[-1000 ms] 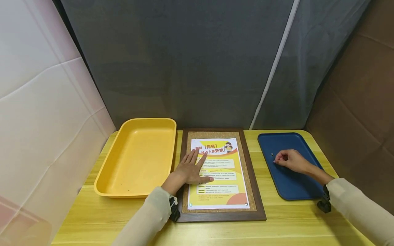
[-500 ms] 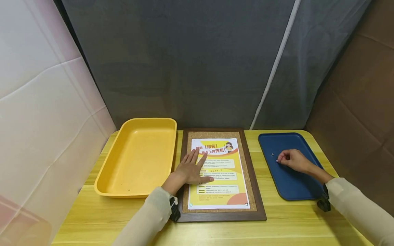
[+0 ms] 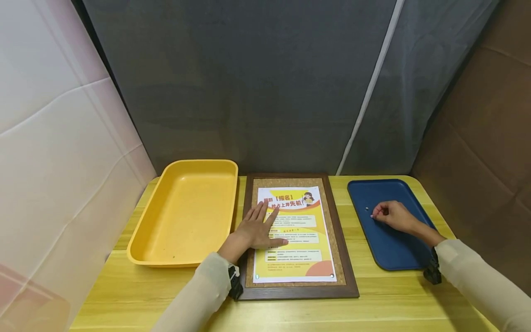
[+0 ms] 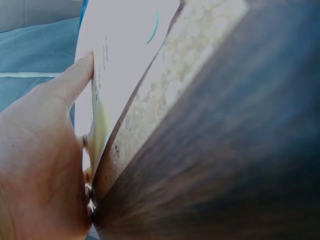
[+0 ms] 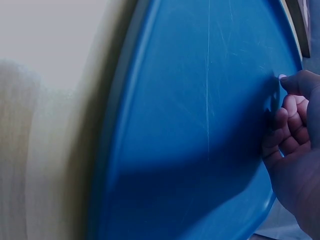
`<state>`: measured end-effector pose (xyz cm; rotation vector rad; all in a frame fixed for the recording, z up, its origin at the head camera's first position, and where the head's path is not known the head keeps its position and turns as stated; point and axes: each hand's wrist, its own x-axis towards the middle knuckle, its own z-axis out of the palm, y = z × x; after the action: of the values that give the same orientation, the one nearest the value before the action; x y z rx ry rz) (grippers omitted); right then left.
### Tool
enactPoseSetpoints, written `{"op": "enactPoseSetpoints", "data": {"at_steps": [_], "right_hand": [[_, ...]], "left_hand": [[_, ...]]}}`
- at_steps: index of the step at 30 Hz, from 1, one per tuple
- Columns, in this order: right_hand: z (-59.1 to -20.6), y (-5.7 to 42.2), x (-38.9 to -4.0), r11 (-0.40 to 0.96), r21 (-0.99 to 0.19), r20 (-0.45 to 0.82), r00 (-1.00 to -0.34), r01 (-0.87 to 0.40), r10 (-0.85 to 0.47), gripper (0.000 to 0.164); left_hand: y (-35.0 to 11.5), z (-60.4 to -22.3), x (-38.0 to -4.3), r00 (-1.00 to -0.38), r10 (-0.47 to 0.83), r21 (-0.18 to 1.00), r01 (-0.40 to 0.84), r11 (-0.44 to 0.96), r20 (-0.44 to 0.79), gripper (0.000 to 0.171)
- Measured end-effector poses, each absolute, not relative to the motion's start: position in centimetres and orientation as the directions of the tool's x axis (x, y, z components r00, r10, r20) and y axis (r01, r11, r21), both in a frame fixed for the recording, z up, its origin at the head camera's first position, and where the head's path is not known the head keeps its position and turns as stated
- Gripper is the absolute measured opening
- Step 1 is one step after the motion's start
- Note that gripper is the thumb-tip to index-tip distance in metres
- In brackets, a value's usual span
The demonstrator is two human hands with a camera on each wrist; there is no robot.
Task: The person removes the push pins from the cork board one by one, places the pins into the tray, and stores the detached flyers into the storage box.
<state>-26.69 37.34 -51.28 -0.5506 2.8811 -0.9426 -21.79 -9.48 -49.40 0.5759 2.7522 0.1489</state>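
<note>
My left hand (image 3: 259,229) lies flat with spread fingers on a printed yellow-and-white poster (image 3: 307,249). The poster lies on a cork board (image 3: 340,272) with a dark wooden frame (image 3: 296,293). Small round tack heads show at its two lower corners, one of them a dark tack (image 3: 332,275). Over the blue tray (image 3: 398,256) is my right hand (image 3: 396,216), its fingers curled and thumb tip close to the index fingertip. Whether something small sits between those fingertips is hidden. A tiny shiny piece (image 3: 367,209), perhaps a thumbtack, lies on the tray just left of them.
A yellow tray (image 3: 186,216) stands left of the board, with a dark speck near its front. All of these rest on a light wooden table (image 3: 290,316). A grey curtain (image 3: 240,92) hangs behind, with white and brown sheets at the sides.
The right hand's fingertips have shifted slightly right, away from the tiny piece, then a touch back left. My left hand and the poster have stayed put.
</note>
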Motion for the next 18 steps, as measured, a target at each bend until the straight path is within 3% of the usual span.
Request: {"op": "enactPoseSetpoints", "data": {"at_steps": [18], "right_hand": [[-50.55, 37.13, -26.15, 0.745, -0.594, 0.066, -0.941, -0.303, -0.331, 0.005]], "left_hand": [[-9.53, -49.52, -21.90, -0.863, 0.416, 0.171, 0.382, 0.908, -0.287, 0.108]]}}
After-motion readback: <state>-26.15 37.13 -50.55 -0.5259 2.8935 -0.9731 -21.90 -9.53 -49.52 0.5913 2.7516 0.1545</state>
